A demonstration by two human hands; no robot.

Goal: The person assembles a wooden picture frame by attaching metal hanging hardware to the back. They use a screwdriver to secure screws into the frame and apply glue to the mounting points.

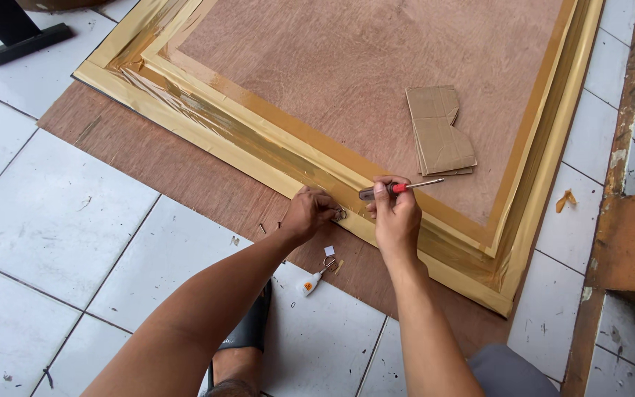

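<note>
A large gold picture frame (259,140) lies face down on the tiled floor, its brown backing board (347,66) facing up. My left hand (309,212) presses a small metal ring hanger (340,215) against the frame's near rail. Close beside it, my right hand (395,213) grips a screwdriver (402,188) with a red and grey handle, its shaft pointing right over the frame. Both hands meet at the same spot on the rail.
Folded cardboard pieces (439,132) rest on the backing board. A small white glue bottle (309,284) and a metal ring (329,262) lie on the floor by my foot in a black sandal (248,331). A brown plywood sheet (185,176) lies under the frame. A wooden ledge (630,242) stands at right.
</note>
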